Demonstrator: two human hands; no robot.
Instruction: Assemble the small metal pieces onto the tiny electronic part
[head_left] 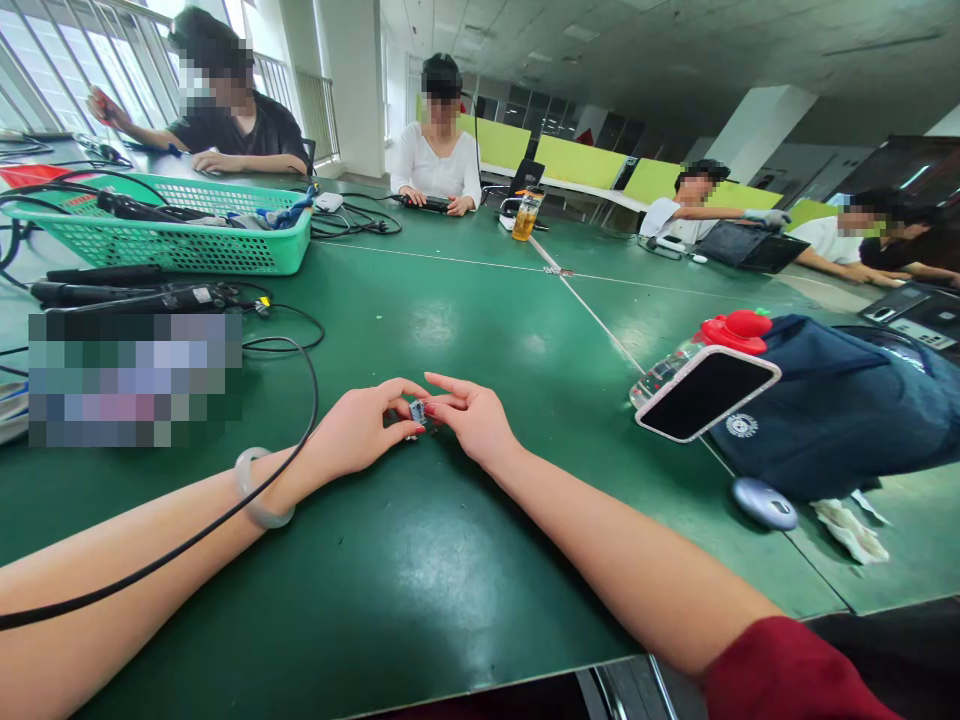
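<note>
Above the middle of the green table (pixel 450 580), my two hands meet around a small blue-and-silver piece (pixel 418 411), too small to identify. My left hand (pixel 364 425) pinches it between thumb and fingers from the left. From the other side, my right hand (pixel 476 420) has its thumb and a fingertip closed on the piece, with another finger stretched out above. Fingers cover part of the piece. A black cable (pixel 316 395) runs across my left forearm, near a pale bangle (pixel 255 488).
At left stand a green basket (pixel 187 245) of cables and several black rod-like devices (pixel 135 292). On the right are a phone (pixel 709 393), a dark blue bag (pixel 847 400), a red-lidded bottle (pixel 739 330), an oval device (pixel 765 503) and crumpled tissue (pixel 851 530). Other people sit around the table.
</note>
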